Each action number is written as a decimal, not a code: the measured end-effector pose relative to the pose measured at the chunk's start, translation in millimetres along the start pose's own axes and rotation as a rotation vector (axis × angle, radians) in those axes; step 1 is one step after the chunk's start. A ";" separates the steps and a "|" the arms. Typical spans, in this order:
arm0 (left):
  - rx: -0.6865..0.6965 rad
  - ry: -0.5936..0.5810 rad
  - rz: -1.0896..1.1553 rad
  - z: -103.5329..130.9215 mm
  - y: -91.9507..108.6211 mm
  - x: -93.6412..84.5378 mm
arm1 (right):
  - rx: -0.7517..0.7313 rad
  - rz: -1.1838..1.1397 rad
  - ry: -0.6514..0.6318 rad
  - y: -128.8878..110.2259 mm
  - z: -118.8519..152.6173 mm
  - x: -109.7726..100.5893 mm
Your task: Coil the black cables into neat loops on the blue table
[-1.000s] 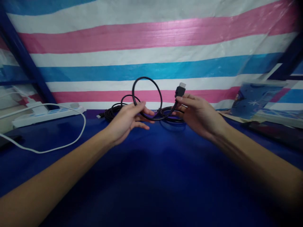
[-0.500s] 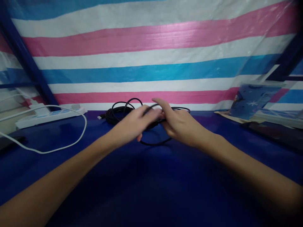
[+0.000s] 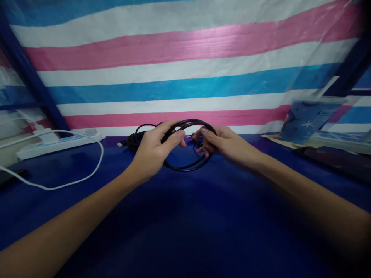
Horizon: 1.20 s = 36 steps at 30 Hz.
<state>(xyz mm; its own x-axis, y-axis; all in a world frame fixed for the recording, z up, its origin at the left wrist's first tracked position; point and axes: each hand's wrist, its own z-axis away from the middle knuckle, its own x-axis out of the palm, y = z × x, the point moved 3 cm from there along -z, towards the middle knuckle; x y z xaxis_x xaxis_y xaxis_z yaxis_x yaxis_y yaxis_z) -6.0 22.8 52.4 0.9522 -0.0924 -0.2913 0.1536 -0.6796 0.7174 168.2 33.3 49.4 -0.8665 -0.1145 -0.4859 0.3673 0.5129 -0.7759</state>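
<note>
Between my two hands hangs a loop of black cable, a few strands thick, held a little above the blue tabletop. My left hand is closed round the left side of the loop, thumb on top. On the right side, my right hand pinches the strands between thumb and fingers. Behind my left hand lies a coil of black cable, partly hidden, with a plug sticking out to the left. Another metal-tipped connector shows behind the loop, near my right fingers.
At the left stands a white power strip with an adapter in it. A white cable loops over the table there. On the right are a blue packet and a dark flat object. A striped sheet hangs behind.
My hands were close together and overlapping; now they are apart, with the left moved leftward. The cable between them has become a rounder, clearly visible loop.
</note>
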 end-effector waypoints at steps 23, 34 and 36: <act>-0.526 0.460 0.910 -27.2 -14.4 6.0 | 0.036 -0.769 0.135 -21.6 9.5 48.7; -0.550 0.333 0.872 -16.6 15.3 23.0 | -0.472 0.090 0.255 -48.4 28.8 64.4; -0.501 0.218 0.798 -14.7 16.9 26.4 | -0.454 0.085 0.313 -51.4 28.7 58.0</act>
<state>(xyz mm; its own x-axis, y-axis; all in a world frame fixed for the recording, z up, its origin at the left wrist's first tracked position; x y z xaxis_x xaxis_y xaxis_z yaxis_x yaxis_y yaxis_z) 25.6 19.6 66.1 0.8452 -0.2214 0.4864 -0.5130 -0.0812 0.8545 108.8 -24.1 49.5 -0.9247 0.1660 -0.3427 0.3177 0.8324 -0.4542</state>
